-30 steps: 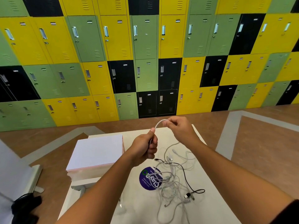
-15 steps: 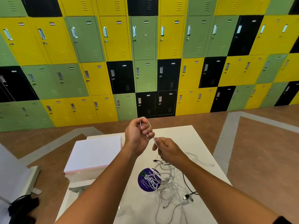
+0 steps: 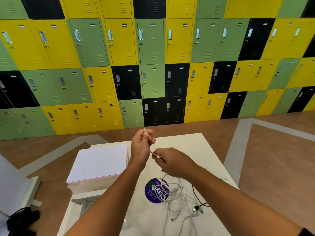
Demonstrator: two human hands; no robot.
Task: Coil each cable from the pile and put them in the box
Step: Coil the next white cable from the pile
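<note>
A tangled pile of white cables point(image 3: 177, 198) with one black cable point(image 3: 198, 200) lies on the white table point(image 3: 209, 160), partly over a round purple sticker point(image 3: 156, 190). My left hand point(image 3: 141, 147) is raised above the table's far part, pinching a loop of a white cable point(image 3: 152, 152). My right hand point(image 3: 172, 161) grips the same cable just below and to the right; the cable trails down from it into the pile. A white closed box point(image 3: 100, 162) sits on the table's left side.
A wall of yellow, green and black lockers point(image 3: 153, 65) stands behind the table. Brown floor with grey stripes surrounds it. A black object point(image 3: 22, 220) lies on the floor at lower left beside a grey panel point(image 3: 13, 184).
A second ago my right hand held the cable high while my left sat lower. Now my left hand is higher with the loop and my right has dropped lower along the cable.
</note>
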